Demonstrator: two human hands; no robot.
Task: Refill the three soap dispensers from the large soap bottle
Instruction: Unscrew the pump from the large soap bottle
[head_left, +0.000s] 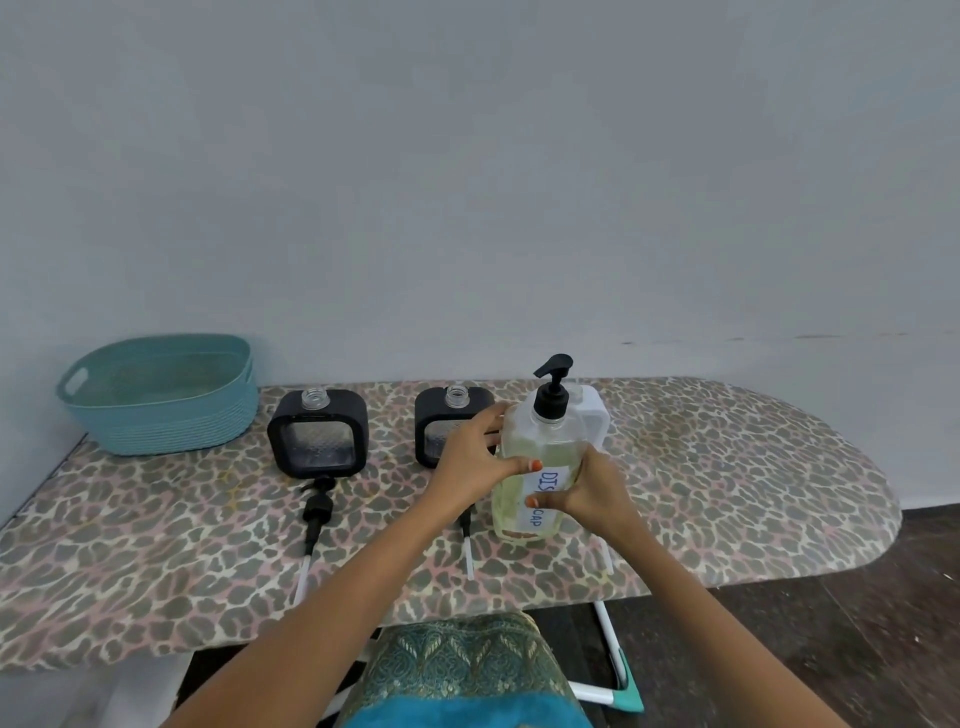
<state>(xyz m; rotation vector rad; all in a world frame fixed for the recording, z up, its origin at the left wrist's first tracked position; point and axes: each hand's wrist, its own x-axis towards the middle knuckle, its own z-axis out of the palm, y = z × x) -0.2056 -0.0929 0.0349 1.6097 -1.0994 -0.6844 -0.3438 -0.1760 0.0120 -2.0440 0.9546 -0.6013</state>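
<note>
Both grips are closed around the large soap bottle. The left grip curls round its left shoulder with the thumb across the front. The right grip holds lower on the right side, thumb on the paper label.

The bottle seems to stand upright at the middle-right of the ironing board, with its black pump not yet off. I judge it heavy, since yellowish liquid fills most of it. Its clear plastic wall will likely give under a squeeze and be slick if soap has run down. I'd steady the flat sides low with one grip and take the pump collar with the other.

Just behind it a white dispenser is mostly hidden. To the left, two black dispensers stand with open necks, loose pumps lying near them.

The leopard-print cover looks padded, so tall things may wobble. A teal basket sits far left, a plain wall stands behind, and there is dark floor to the right.
</note>
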